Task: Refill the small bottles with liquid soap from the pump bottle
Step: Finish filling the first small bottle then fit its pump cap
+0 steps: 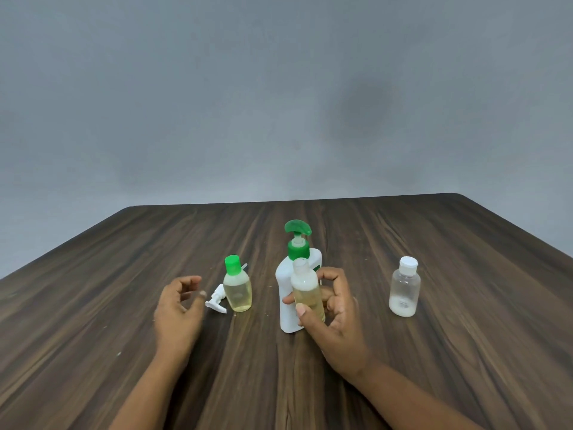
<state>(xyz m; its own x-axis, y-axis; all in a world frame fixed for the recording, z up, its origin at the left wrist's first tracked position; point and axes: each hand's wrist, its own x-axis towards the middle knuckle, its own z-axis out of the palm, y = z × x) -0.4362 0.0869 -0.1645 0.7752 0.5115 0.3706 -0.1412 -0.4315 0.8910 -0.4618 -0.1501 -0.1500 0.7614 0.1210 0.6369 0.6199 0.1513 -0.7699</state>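
no readable text, pump bottle [286, 293] label hidden

Left hand [179, 308] and right hand [333, 318] bare; forearms unsleeved; short nails.

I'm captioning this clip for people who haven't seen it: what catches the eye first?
The right hand holds an uncapped small bottle of yellowish liquid before the white pump bottle at the table's centre. A green-capped bottle stands left of it, a white-capped bottle far right.
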